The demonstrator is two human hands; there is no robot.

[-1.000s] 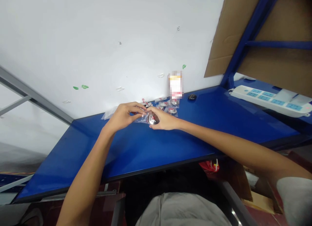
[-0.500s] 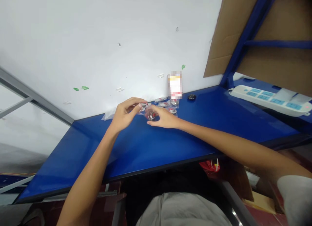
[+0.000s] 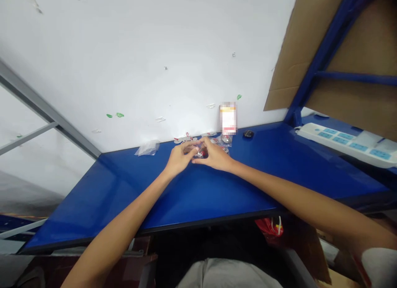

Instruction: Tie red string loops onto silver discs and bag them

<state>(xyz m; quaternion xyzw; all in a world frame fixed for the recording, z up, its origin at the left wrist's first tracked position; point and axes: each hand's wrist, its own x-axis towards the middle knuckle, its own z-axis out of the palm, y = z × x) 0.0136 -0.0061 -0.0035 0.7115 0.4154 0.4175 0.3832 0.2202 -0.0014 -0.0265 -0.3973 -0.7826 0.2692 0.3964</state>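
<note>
Over the back middle of the blue table, my left hand (image 3: 178, 159) and my right hand (image 3: 218, 157) meet around a small shiny round item with red on it (image 3: 202, 152). My right thumb and fingers curl about its right side, while my left fingers and thumb pinch at its left side. Fingers cover much of it, so its kind is unclear. Just behind my hands lie several white tags with red loops (image 3: 186, 139). Small round pieces in clear bags (image 3: 226, 140) rest behind my right hand. Left of my left hand is a bunch of clear plastic bags (image 3: 147, 148).
A blurred upright card or box (image 3: 228, 119) leans near the white wall. Beside it sits a black round object (image 3: 248, 134). A white power strip (image 3: 344, 142) stands at the right by a blue metal frame (image 3: 305, 83). The blue table (image 3: 198, 197) ends at a dark front edge.
My left hand has come away from the tags at the back and moved right, to the item in my right hand. The camera view has shifted slightly.
</note>
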